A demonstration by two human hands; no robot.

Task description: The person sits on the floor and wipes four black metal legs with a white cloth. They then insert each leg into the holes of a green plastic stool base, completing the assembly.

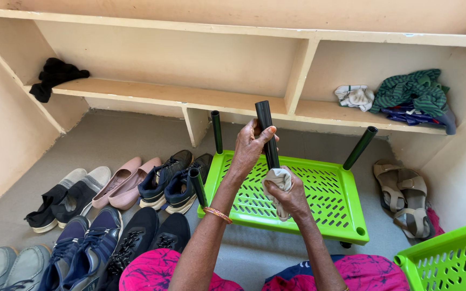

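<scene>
My left hand (251, 145) grips the upper part of a black plastic tube (265, 121), holding it upright. My right hand (288, 193) clutches a crumpled pale cloth (279, 180) wrapped around the tube's lower part. Below my hands a bright green perforated shelf tray (330, 207) rests on the grey floor. Three other black tubes stand in its corners: back left (217, 131), front left (198, 186) and back right (360, 147). An orange bangle circles my left wrist.
Several pairs of shoes (120, 205) line the floor at left. Tan sandals (403, 196) lie at right. A second green tray (451, 258) shows at lower right. The built-in cream shelf (173, 96) holds a black cloth (56, 75), a white rag (355, 97) and green-blue clothes (413, 97).
</scene>
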